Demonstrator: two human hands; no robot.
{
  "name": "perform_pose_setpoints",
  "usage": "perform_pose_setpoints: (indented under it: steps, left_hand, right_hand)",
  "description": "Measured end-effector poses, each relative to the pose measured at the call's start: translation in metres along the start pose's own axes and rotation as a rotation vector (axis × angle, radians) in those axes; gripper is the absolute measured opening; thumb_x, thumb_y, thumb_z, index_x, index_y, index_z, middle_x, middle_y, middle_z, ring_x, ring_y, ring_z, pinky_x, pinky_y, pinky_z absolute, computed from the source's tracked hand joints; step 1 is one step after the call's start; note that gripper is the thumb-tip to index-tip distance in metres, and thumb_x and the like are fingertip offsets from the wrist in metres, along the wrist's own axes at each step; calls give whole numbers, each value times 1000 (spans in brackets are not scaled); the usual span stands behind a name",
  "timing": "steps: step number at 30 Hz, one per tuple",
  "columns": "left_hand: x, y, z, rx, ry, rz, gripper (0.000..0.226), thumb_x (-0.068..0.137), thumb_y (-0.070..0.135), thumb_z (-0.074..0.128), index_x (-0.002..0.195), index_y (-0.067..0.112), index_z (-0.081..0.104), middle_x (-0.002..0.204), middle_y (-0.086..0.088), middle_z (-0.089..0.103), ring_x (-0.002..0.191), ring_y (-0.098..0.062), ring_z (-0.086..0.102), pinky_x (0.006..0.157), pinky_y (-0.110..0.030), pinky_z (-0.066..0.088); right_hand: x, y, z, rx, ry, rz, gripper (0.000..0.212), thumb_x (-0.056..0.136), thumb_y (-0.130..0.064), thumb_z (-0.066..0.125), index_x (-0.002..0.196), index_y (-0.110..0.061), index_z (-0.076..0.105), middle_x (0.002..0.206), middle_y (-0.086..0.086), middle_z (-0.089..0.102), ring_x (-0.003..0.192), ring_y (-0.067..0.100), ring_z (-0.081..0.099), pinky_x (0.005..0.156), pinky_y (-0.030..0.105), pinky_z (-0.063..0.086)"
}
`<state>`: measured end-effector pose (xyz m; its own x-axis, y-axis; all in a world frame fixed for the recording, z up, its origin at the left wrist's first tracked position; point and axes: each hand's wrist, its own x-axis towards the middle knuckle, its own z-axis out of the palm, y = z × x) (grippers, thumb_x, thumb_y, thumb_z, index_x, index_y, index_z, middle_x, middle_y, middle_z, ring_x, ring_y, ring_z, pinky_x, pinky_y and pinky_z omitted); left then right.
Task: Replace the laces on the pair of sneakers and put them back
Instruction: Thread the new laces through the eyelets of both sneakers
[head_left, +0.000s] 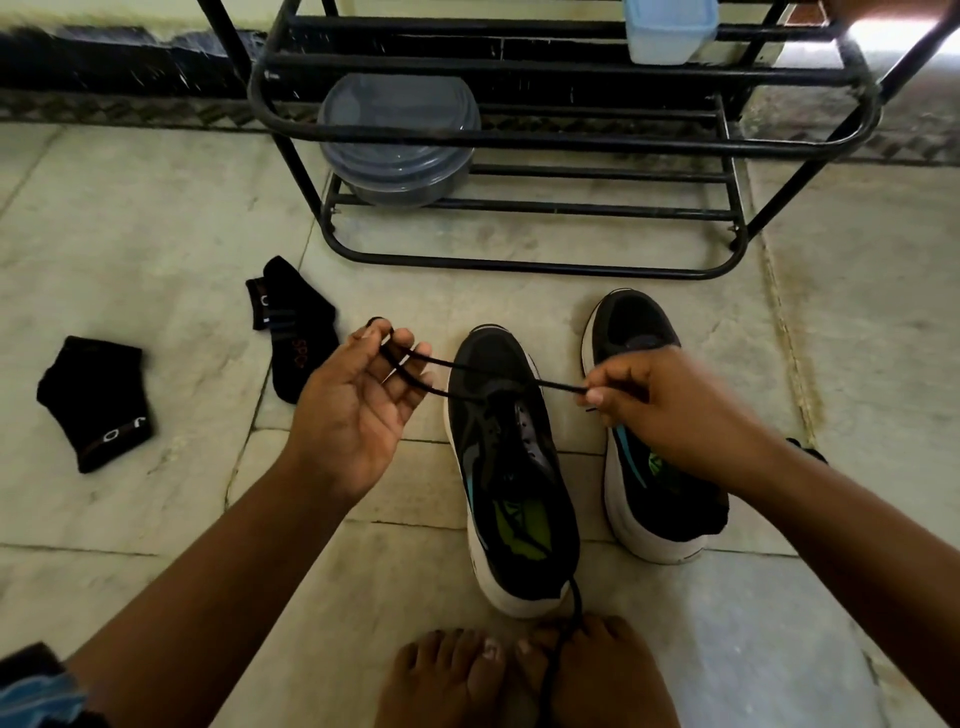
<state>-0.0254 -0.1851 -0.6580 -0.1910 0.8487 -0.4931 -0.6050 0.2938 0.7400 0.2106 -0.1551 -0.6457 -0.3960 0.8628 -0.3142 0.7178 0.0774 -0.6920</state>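
Sneakers stand side by side on the stone floor (156, 218), toes toward the black metal rack (519, 140), long axes running away from the person. The left sneaker (511, 467) carries a black lace (467, 370) stretched sideways across its front eyelets. The left hand (358, 400) is half open, palm up, its grip pinching one lace end between thumb and fingertips. The right hand (670, 410) is curled over the right sneaker (631, 327), its grip pinching the other end. On the rack sit a lidded grey round container (397, 140) and a pale blue box (670, 28); their contents cannot be seen. Two black socks (293, 327) lie left.
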Motion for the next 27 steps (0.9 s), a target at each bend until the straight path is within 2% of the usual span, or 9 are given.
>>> perform_pose_setpoints:
  steps: [4, 9, 12, 15, 17, 19, 23, 25, 27]
  left_hand:
    - [-2, 0, -13, 91, 111, -3, 23, 100, 17, 37, 96, 23, 59, 100, 3, 71, 102, -15, 65, 85, -34, 48]
    - [1, 6, -16, 113, 192, -66, 20, 98, 18, 44, 99, 26, 63, 106, 7, 68, 109, -15, 61, 81, -33, 47]
    - [4, 11, -16, 155, 174, -184, 22, 98, 17, 44, 108, 22, 63, 116, 0, 67, 107, -20, 62, 81, -32, 49]
    - [5, 13, -16, 217, 126, -239, 29, 99, 18, 43, 124, 13, 56, 119, -8, 65, 106, -23, 63, 82, -32, 50]
    - [4, 16, -17, 288, 104, -292, 32, 98, 22, 44, 125, 9, 54, 120, -11, 64, 107, -23, 62, 83, -33, 50]
    - [4, 19, -19, 356, 145, -279, 33, 97, 24, 46, 125, 9, 54, 124, -11, 61, 110, -23, 59, 83, -33, 48]
    - [-3, 7, -15, 663, 274, 8, 34, 97, 18, 49, 131, 18, 49, 130, -4, 54, 112, -19, 54, 86, -33, 44]
    - [-13, -4, -6, 883, 85, 164, 37, 95, 18, 52, 129, 31, 49, 125, 5, 55, 101, -14, 58, 77, -28, 47]
    - [-23, -14, 3, 1123, -209, 210, 42, 94, 24, 55, 128, 46, 45, 114, 13, 55, 92, -6, 60, 73, -18, 47]
  right_hand:
    - [-5, 11, 5, -183, -126, 150, 21, 93, -28, 56, 73, -29, 63, 70, -5, 65, 66, 6, 62, 58, 15, 45]
    - [-11, 6, 10, -295, -316, 163, 21, 94, -29, 54, 76, -25, 61, 70, -4, 66, 63, 3, 58, 61, 15, 44]
    - [-15, 1, 9, -43, -576, 290, 13, 92, -16, 58, 81, -14, 64, 66, 0, 68, 53, 6, 59, 53, 17, 49]
    - [-20, -3, 6, 202, -773, 324, 9, 89, -2, 59, 90, -7, 66, 74, 7, 70, 62, 14, 66, 58, 21, 54]
    - [-20, -2, 6, 294, -738, 297, 10, 88, 2, 58, 94, -1, 66, 80, 12, 72, 65, 16, 68, 59, 21, 54]
    - [-18, -1, 5, 387, -620, 293, 10, 87, 2, 59, 95, 2, 66, 82, 16, 72, 65, 18, 68, 57, 21, 54]
    - [-17, -5, 7, 430, -423, 229, 8, 87, -5, 62, 90, -3, 69, 73, 12, 70, 55, 17, 62, 49, 20, 51]
    - [-18, -10, 9, 433, -376, 165, 9, 88, -12, 62, 90, -8, 70, 69, 7, 70, 47, 14, 55, 42, 19, 44]
    - [-18, -17, 9, 497, -371, 117, 12, 88, -16, 62, 92, -9, 71, 66, 5, 68, 41, 11, 46, 38, 17, 36]
